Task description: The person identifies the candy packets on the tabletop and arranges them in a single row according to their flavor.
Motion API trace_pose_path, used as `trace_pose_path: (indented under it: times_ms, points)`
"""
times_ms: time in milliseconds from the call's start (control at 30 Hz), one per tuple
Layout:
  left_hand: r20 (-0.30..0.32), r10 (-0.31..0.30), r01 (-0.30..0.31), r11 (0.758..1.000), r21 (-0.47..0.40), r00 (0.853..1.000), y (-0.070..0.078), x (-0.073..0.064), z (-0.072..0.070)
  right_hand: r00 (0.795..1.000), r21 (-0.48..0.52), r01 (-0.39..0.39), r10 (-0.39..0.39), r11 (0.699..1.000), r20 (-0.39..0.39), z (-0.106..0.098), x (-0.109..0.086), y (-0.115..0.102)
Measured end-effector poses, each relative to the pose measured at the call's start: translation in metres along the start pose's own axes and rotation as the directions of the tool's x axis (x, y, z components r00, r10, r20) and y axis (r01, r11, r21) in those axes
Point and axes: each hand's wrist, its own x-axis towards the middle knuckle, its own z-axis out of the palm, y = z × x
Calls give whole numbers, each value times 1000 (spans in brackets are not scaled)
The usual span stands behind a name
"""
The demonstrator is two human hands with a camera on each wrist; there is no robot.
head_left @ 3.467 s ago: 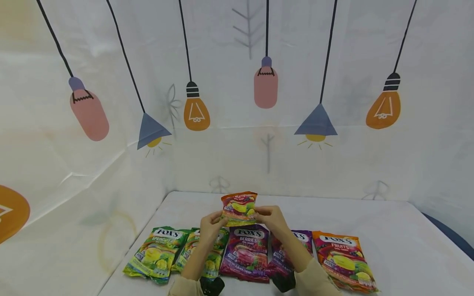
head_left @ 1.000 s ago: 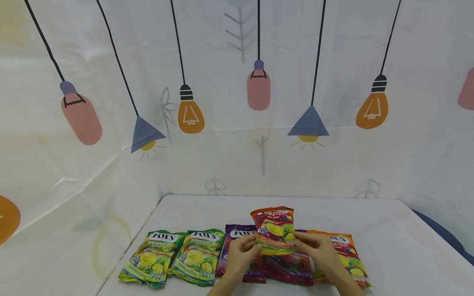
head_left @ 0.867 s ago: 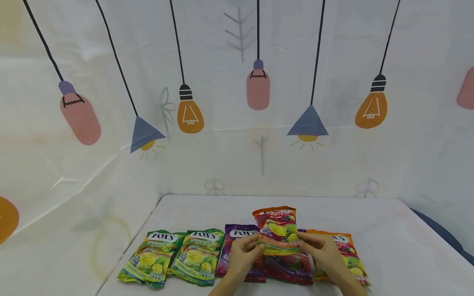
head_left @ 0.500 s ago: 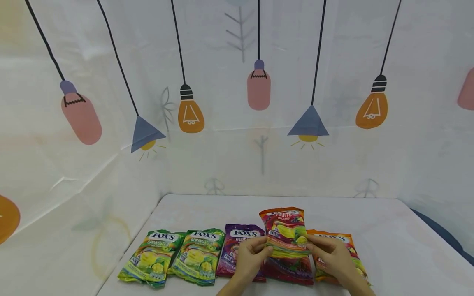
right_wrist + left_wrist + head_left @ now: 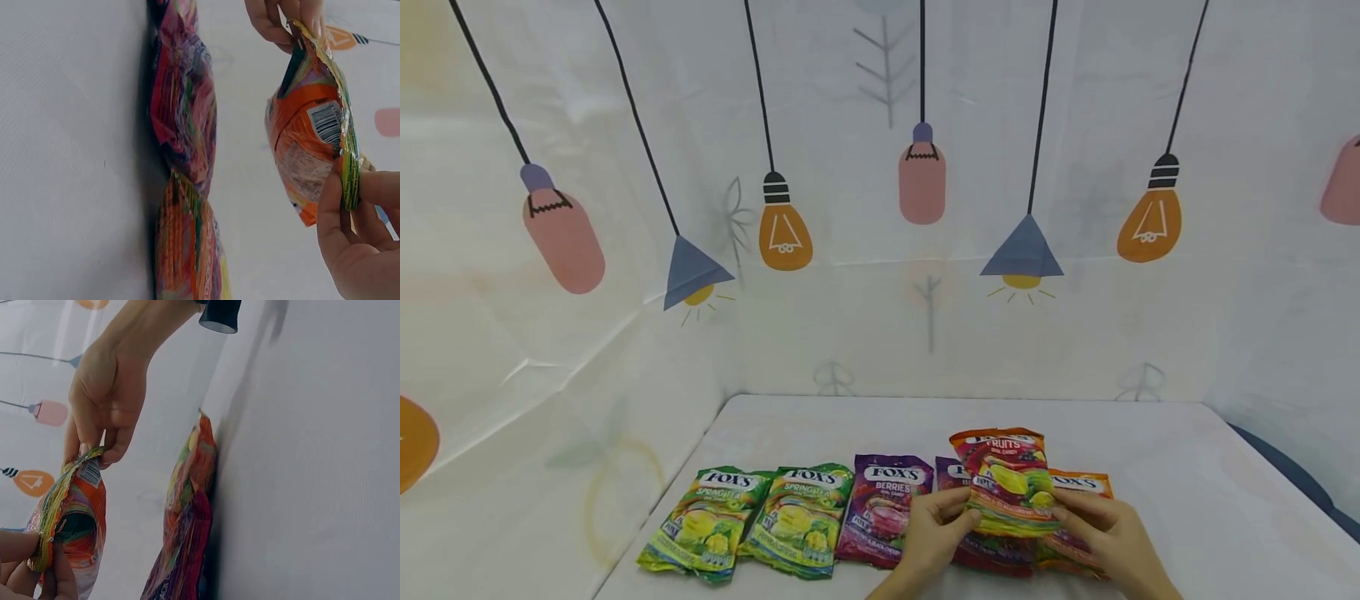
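An orange Fox's Fruits candy bag (image 5: 1007,482) is held up in both hands, its printed front facing the head camera. My left hand (image 5: 934,533) pinches its lower left corner, thumb in front. At the lower right corner my right hand (image 5: 1108,533) pinches it the same way. Both wrist views show the bag's back with a barcode (image 5: 326,123), raised clear of the table. Behind it, a purple Berries bag (image 5: 992,554) and another orange Fruits bag (image 5: 1078,483) lie on the table, partly hidden by the held bag and right hand.
Left of these, another purple Berries bag (image 5: 883,508) and two green Spring Tea bags (image 5: 700,525) (image 5: 801,521) lie in a row on the white table (image 5: 820,417). A white curtain (image 5: 865,333) printed with lamps hangs behind.
Both hands have carried the Fruits bag to the right and slightly down, from above the purple bags to in front of the right-hand purple and orange ones. The lying bags have stayed put.
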Motion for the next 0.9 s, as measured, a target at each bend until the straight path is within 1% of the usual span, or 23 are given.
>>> trace_pose_path:
  times_ms: [133, 233, 300, 367, 433, 500, 533, 600, 767, 833, 900]
  points:
    - [27, 6, -6, 1000, -11, 1000, -2, 0, 7, 1000, -44, -11, 10, 999, -26, -5, -2, 4]
    - [32, 9, -8, 1000, -19, 999, -4, 0, 13, 999, -50, -17, 15, 999, -40, -10, -4, 9]
    - [28, -2, 2, 1000, -23, 1000, -5, 0, 17, 999, -59, -21, 18, 998, -50, -14, -5, 13]
    - [24, -1, 2, 1000, -17, 1000, -7, 1, 22, 998, -66, -8, 4, 998, -61, -17, -7, 16]
    - [36, 15, -14, 1000, -11, 999, -9, 1, 26, 997, -79, -4, -2, 997, -71, -21, -9, 20]
    - [53, 34, -34, 999, -5, 998, -11, 2, 30, 997, -92, -17, 9, 996, -82, -25, -10, 23]
    - [62, 42, -42, 999, -8, 997, -12, 2, 32, 996, -102, -8, -1, 995, -88, -27, -11, 24]
    - [76, 41, -40, 999, -11, 996, -13, 1, 36, 995, -104, -35, 25, 994, -97, -31, -13, 27]
    - [80, -8, 10, 1000, -25, 997, -13, -1, 49, 988, -100, -138, 130, 985, -86, -46, -17, 36]
    - [81, -22, 25, 999, -32, 997, -14, -1, 55, 983, -117, -176, 168, 977, -72, -54, -17, 40]
    - [81, -27, 30, 999, -40, 996, -17, 0, 61, 980, -136, -193, 186, 972, -68, -60, -18, 44]
